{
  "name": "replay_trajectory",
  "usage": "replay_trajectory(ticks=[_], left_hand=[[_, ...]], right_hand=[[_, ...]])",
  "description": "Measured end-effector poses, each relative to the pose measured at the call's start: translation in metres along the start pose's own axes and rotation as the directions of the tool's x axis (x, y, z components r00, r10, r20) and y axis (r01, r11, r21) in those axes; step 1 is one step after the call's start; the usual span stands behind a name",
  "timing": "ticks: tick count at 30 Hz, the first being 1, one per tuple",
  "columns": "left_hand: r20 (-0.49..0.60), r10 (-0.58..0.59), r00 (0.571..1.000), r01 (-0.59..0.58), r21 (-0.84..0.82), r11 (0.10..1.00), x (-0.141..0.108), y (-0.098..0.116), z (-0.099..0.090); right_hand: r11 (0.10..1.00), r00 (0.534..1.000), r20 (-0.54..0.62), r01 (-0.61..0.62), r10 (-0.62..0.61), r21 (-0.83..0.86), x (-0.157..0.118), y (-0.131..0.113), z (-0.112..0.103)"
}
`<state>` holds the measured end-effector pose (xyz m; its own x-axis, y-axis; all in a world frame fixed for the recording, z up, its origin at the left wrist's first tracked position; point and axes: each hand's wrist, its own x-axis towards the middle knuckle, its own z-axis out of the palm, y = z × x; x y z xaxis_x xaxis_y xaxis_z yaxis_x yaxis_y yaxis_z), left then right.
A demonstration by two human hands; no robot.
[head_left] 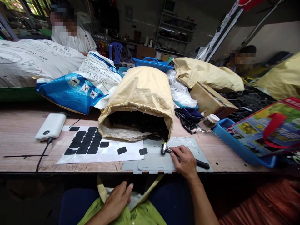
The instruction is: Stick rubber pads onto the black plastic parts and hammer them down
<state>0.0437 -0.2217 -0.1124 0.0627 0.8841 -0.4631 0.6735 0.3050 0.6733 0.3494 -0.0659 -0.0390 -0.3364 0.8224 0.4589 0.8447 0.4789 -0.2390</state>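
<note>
On the grey mat (152, 163), my right hand (185, 161) has its thumb and fingers around the metal shaft of a small hammer (202, 164). The hammer lies nearly flat, its round head to the left and its black handle end to the right. Below the table edge, my left hand (119, 195) is over the mouth of a bag on my lap (101, 189). Its fingers are curled together, and whatever they hold is hidden. Straight ahead, a tan sack (142, 84) lies with its mouth towards me, dark pieces inside. Black rounded-square pads (82, 144) stick to a white sheet (105, 156).
A white power bank (51, 126) with a cable lies left. Blue-white sacks (77, 87) stand behind it. To the right are a clear jar (207, 123), a wooden box (208, 100), and a blue tray (243, 150) holding a colourful bag (269, 125). Two people sit beyond.
</note>
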Motion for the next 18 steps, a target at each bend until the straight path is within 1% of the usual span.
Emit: replay_trajectory(ticks=[1, 3, 5, 9, 11, 13, 16, 18], left_hand=[[0.022, -0.041, 0.999, 0.039, 0.061, 0.997, 0.004, 0.001, 0.002], [0.032, -0.105, 0.994, 0.098, 0.187, 0.978, 0.013, 0.004, 0.005], [0.035, -0.112, 0.993, 0.098, 0.278, 0.956, 0.020, 0.007, 0.008], [0.041, -0.055, 0.998, 0.035, 0.376, 0.926, 0.025, 0.011, 0.010], [0.063, -0.048, 0.997, 0.019, 0.398, 0.917, 0.021, 0.012, 0.009], [0.104, -0.021, 0.994, -0.022, 0.391, 0.920, 0.015, 0.016, 0.006], [0.160, 0.058, 0.985, -0.114, 0.368, 0.923, 0.000, 0.032, -0.005], [0.156, 0.135, 0.978, -0.182, 0.341, 0.923, -0.010, 0.052, -0.019]], right_hand=[[1.000, 1.000, -0.004, -0.001, 0.001, -0.001, 0.000, 0.000, 0.000], [1.000, 1.000, -0.009, -0.003, 0.003, -0.004, -0.001, 0.001, 0.001], [1.000, 1.000, -0.013, 0.000, 0.000, -0.004, -0.001, 0.001, 0.001], [1.000, 1.000, -0.010, 0.003, -0.003, -0.004, -0.002, 0.001, 0.001], [1.000, 1.000, -0.007, -0.004, 0.004, -0.006, -0.002, 0.001, 0.001], [1.000, 1.000, -0.007, -0.008, 0.008, -0.004, -0.002, 0.001, 0.001], [1.000, 1.000, -0.010, -0.011, 0.011, 0.000, -0.002, 0.000, 0.001], [1.000, 1.000, -0.005, -0.015, 0.015, 0.003, -0.002, -0.001, 0.001]])
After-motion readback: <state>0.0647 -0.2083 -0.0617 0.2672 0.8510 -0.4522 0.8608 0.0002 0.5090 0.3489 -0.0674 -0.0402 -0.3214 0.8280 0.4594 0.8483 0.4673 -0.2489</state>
